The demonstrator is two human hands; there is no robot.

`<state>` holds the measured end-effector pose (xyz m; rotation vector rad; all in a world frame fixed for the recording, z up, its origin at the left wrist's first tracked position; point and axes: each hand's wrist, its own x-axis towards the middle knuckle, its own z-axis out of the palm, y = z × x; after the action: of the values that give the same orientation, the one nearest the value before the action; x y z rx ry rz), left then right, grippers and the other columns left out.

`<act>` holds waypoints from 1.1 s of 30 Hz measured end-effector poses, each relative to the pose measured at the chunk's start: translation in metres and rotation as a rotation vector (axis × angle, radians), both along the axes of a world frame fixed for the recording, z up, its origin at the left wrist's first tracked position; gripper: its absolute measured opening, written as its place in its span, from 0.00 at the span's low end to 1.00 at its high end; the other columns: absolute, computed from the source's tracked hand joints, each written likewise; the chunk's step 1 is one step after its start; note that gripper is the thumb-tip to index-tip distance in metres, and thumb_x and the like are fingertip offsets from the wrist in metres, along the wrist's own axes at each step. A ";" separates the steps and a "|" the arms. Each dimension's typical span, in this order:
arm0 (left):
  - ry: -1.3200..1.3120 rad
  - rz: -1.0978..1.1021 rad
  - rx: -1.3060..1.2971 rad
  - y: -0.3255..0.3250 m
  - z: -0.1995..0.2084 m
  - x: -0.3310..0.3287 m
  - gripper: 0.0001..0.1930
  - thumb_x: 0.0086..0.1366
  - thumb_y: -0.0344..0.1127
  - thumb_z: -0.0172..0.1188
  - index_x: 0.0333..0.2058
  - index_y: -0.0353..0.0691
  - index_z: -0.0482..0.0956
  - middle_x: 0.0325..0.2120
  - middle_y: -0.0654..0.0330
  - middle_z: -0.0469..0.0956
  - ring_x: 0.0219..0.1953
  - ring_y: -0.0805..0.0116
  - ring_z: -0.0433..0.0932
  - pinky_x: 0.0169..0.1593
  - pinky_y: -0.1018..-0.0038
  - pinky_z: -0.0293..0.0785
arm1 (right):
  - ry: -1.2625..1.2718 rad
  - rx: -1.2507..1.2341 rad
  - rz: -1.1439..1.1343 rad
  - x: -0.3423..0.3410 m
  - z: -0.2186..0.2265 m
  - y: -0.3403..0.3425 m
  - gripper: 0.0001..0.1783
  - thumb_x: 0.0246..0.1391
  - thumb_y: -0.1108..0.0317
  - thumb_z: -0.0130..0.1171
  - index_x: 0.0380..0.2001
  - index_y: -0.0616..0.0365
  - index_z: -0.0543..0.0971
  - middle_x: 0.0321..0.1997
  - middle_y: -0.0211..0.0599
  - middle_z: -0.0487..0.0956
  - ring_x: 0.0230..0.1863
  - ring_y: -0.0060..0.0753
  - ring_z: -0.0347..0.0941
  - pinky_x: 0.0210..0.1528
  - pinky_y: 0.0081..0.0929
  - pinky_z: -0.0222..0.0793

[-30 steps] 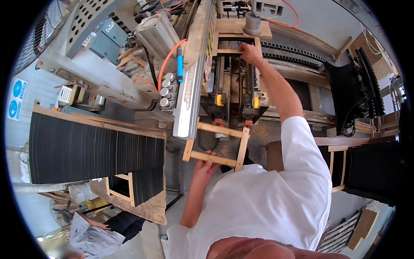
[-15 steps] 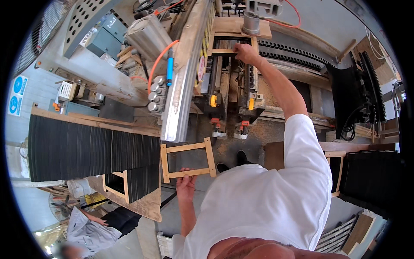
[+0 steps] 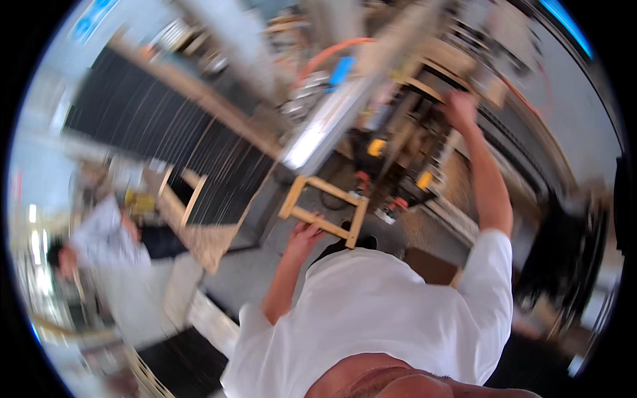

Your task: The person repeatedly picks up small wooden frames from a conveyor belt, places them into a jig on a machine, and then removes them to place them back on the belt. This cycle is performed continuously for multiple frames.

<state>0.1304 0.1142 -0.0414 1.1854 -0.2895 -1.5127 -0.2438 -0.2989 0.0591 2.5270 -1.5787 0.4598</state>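
Observation:
My left hand (image 3: 305, 237) is closed around the near rail of a small rectangular light-wood frame (image 3: 359, 220), held tilted in front of my body. The frame's middle is open, and the floor shows through it. My right arm stretches forward to the machine (image 3: 398, 142). There my right hand (image 3: 459, 108), smeared by motion, is closed at the near rail of a second wooden frame (image 3: 423, 88), which has a dark inside. Its fingertips are partly hidden. Yellow parts (image 3: 377, 147) and red-orange ones sit on the machine between my two hands.
A long row of black panels (image 3: 166, 126) stands on a bench at the left, with a wooden frame (image 3: 194, 199) at its near end. A metal beam (image 3: 325, 129) slants between bench and machine. Another person (image 3: 103, 232) is at the far left. Sawdust lies by the machine.
The whole view has turned clockwise and blurred as my head moved. My left hand still holds its frame, now more tilted in view. My right hand remains at the frame in the machine.

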 end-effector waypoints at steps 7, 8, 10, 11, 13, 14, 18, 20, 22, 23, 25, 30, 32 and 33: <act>-0.089 0.070 -0.017 0.008 -0.004 -0.006 0.21 0.66 0.30 0.53 0.58 0.37 0.66 0.52 0.59 0.72 0.54 0.65 0.72 0.57 0.65 0.70 | 0.059 -0.058 0.010 -0.002 -0.011 -0.003 0.17 0.46 0.55 0.65 0.33 0.55 0.75 0.35 0.39 0.78 0.44 0.49 0.71 0.47 0.48 0.62; -0.101 0.089 -0.015 0.009 0.005 -0.005 0.21 0.66 0.29 0.53 0.57 0.38 0.67 0.52 0.59 0.72 0.53 0.65 0.73 0.57 0.65 0.71 | 0.021 -0.054 0.033 -0.002 -0.010 -0.002 0.16 0.45 0.57 0.65 0.32 0.54 0.75 0.34 0.38 0.78 0.44 0.49 0.71 0.47 0.48 0.62; -0.189 0.125 -0.041 0.014 0.006 0.000 0.20 0.66 0.28 0.52 0.57 0.38 0.66 0.50 0.59 0.74 0.51 0.65 0.74 0.54 0.65 0.73 | 0.002 -0.062 0.050 -0.001 -0.008 -0.002 0.15 0.42 0.59 0.66 0.32 0.53 0.75 0.34 0.36 0.78 0.44 0.47 0.72 0.47 0.48 0.62; -0.194 0.165 -0.063 0.018 0.007 0.004 0.20 0.66 0.28 0.52 0.57 0.38 0.66 0.50 0.58 0.74 0.52 0.65 0.74 0.54 0.65 0.73 | -0.010 -0.066 0.064 -0.001 -0.008 -0.002 0.16 0.41 0.58 0.66 0.32 0.53 0.76 0.34 0.36 0.78 0.43 0.47 0.72 0.47 0.48 0.62; -0.207 0.239 -0.107 0.028 0.017 0.017 0.20 0.66 0.27 0.51 0.56 0.38 0.65 0.50 0.57 0.74 0.52 0.64 0.74 0.53 0.64 0.74 | 0.015 -0.068 0.029 0.001 -0.006 -0.001 0.16 0.41 0.58 0.67 0.32 0.53 0.76 0.35 0.35 0.79 0.43 0.46 0.73 0.48 0.47 0.62; -0.256 0.271 -0.086 0.034 0.036 0.024 0.20 0.66 0.26 0.50 0.57 0.37 0.64 0.49 0.56 0.75 0.51 0.63 0.74 0.53 0.63 0.74 | 0.023 -0.066 0.002 0.002 -0.007 0.000 0.16 0.41 0.58 0.67 0.32 0.53 0.76 0.35 0.35 0.79 0.43 0.46 0.73 0.48 0.47 0.62; -0.310 0.356 -0.159 0.078 0.060 0.077 0.17 0.65 0.28 0.52 0.53 0.36 0.68 0.48 0.56 0.76 0.49 0.62 0.76 0.52 0.64 0.75 | 0.018 -0.058 -0.029 0.006 -0.010 0.000 0.17 0.41 0.56 0.66 0.33 0.52 0.77 0.36 0.35 0.80 0.43 0.46 0.74 0.47 0.46 0.64; -0.371 0.403 -0.182 0.101 0.085 0.107 0.15 0.65 0.30 0.53 0.51 0.36 0.70 0.47 0.57 0.76 0.48 0.62 0.77 0.52 0.65 0.75 | 0.011 -0.058 -0.052 0.005 -0.013 -0.001 0.19 0.43 0.53 0.66 0.34 0.52 0.78 0.35 0.37 0.81 0.41 0.48 0.75 0.47 0.48 0.64; -0.398 0.520 -0.188 0.120 0.100 0.142 0.15 0.64 0.32 0.56 0.49 0.37 0.73 0.44 0.58 0.77 0.47 0.63 0.77 0.49 0.66 0.77 | 0.026 -0.093 -0.063 0.005 -0.014 -0.001 0.19 0.44 0.51 0.65 0.33 0.54 0.79 0.33 0.41 0.81 0.38 0.51 0.76 0.43 0.47 0.68; -0.414 0.563 -0.200 0.129 0.107 0.163 0.15 0.64 0.33 0.56 0.49 0.37 0.73 0.42 0.58 0.78 0.46 0.64 0.78 0.48 0.67 0.77 | 0.061 -0.089 -0.083 0.008 -0.010 0.002 0.19 0.44 0.51 0.65 0.32 0.54 0.79 0.33 0.41 0.81 0.38 0.51 0.76 0.42 0.47 0.68; -0.428 0.635 -0.248 0.140 0.121 0.206 0.14 0.66 0.31 0.53 0.49 0.34 0.74 0.42 0.59 0.78 0.42 0.66 0.79 0.46 0.69 0.78 | 0.129 -0.080 -0.129 0.015 0.000 0.010 0.20 0.45 0.50 0.65 0.31 0.55 0.79 0.33 0.42 0.81 0.37 0.51 0.77 0.40 0.47 0.69; -0.374 0.704 -0.332 0.146 0.120 0.343 0.13 0.66 0.29 0.53 0.47 0.32 0.73 0.40 0.57 0.78 0.41 0.65 0.80 0.44 0.69 0.79 | -0.419 -0.169 -0.125 0.059 0.036 0.058 0.18 0.53 0.54 0.62 0.31 0.61 0.78 0.36 0.41 0.81 0.34 0.40 0.75 0.39 0.37 0.68; -0.347 0.740 -0.316 0.137 0.116 0.388 0.12 0.65 0.29 0.53 0.47 0.32 0.73 0.40 0.56 0.78 0.41 0.64 0.80 0.44 0.70 0.80 | -0.611 -0.228 -0.055 0.097 0.058 0.106 0.16 0.54 0.58 0.62 0.30 0.62 0.77 0.41 0.41 0.81 0.34 0.35 0.75 0.39 0.32 0.68; -0.350 0.718 -0.296 0.130 0.112 0.409 0.13 0.66 0.29 0.53 0.47 0.32 0.73 0.39 0.57 0.79 0.40 0.65 0.80 0.43 0.70 0.79 | -0.705 -0.264 -0.024 0.115 0.067 0.132 0.15 0.54 0.59 0.62 0.30 0.63 0.77 0.43 0.41 0.81 0.35 0.33 0.75 0.38 0.30 0.69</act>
<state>0.5392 0.2439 0.0709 1.1411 -0.2685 -0.6158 -0.1284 -0.1672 0.1256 2.2503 -1.5759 1.5699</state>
